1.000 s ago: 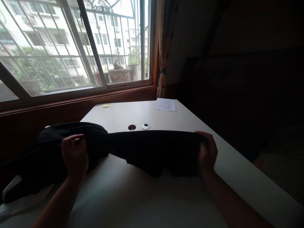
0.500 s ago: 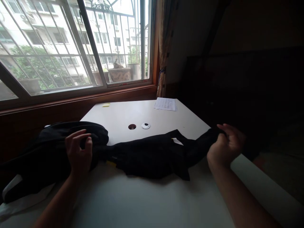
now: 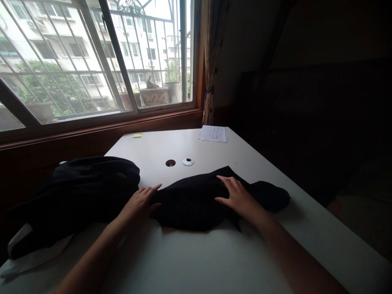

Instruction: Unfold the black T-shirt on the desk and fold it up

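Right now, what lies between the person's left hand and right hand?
The head view shows black cloth, lying rumpled on the white table, between the left hand and right hand.

a barred window [image 3: 153, 57] lights a white table [image 3: 196, 261]; dark wall [image 3: 324, 36], perhaps, at right.

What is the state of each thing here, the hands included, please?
Black cloth: rumpled, lying on the table
Left hand: open, at the black cloth's left end
Right hand: open, at the black cloth
Black fabric heap: bunched up
Papers: stacked, slightly askew
Yellow paper: lying on the table
Table hole: uncovered
Curtain: tied
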The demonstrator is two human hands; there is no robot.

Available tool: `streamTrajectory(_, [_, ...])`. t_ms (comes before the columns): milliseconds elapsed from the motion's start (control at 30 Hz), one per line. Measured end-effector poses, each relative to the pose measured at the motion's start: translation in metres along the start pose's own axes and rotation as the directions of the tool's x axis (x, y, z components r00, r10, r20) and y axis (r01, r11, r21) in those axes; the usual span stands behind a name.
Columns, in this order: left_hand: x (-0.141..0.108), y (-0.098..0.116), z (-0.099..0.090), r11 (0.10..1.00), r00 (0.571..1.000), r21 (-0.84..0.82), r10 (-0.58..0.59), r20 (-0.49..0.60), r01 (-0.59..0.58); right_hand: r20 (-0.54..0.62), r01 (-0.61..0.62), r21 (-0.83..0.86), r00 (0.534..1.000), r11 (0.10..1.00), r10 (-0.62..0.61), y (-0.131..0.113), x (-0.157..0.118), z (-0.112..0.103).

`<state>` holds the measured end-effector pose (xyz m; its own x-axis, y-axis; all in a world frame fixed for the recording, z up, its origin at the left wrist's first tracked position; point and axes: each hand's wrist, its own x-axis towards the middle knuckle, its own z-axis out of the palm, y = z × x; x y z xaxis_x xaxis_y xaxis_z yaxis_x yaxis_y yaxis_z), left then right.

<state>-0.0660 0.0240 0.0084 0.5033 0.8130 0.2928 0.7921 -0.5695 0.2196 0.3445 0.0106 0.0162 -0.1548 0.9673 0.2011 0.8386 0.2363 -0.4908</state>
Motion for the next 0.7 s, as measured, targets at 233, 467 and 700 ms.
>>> streamTrajectory(233, [0.003,-0.002,-0.017,0.998,0.996,-0.045,-0.045,-0.078,0.041,-0.054,-0.184,0.507,0.968,0.842,0.245,0.010,0.012,-0.034])
streamTrajectory(467, [0.002,0.004,-0.024,0.999,0.940,-0.047,-0.021,-0.340,0.006,-0.050,-0.043,0.969,0.930,0.244,0.363,-0.005,0.008,-0.045])
streamTrajectory(700, [0.004,0.040,-0.009,0.979,0.938,0.075,0.201,-0.283,-0.187,-0.223,0.122,0.968,0.820,0.220,0.526,0.006,0.007,-0.056])
